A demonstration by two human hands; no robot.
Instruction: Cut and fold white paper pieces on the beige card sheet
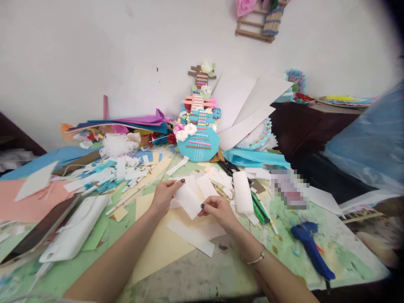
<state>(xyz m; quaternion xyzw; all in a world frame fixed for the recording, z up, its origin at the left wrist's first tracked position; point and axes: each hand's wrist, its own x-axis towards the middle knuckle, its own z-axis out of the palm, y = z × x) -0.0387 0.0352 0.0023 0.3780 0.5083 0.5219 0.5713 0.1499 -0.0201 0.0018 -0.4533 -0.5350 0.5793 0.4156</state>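
Cluttered green table point(334, 235), white wall point(94, 50); hands pinch paper piece point(189, 198).

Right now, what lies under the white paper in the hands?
A cream sheet and white strip show below the paper; what it covers is hidden.

paper piece point(188, 198): white
counter point(334, 240): pale green, speckled with paint
glue gun point(311, 247): dark blue
paper guitar point(198, 145): light blue with pink stripes and white flowers
large sheet point(160, 248): cream
scissors point(223, 191): gold
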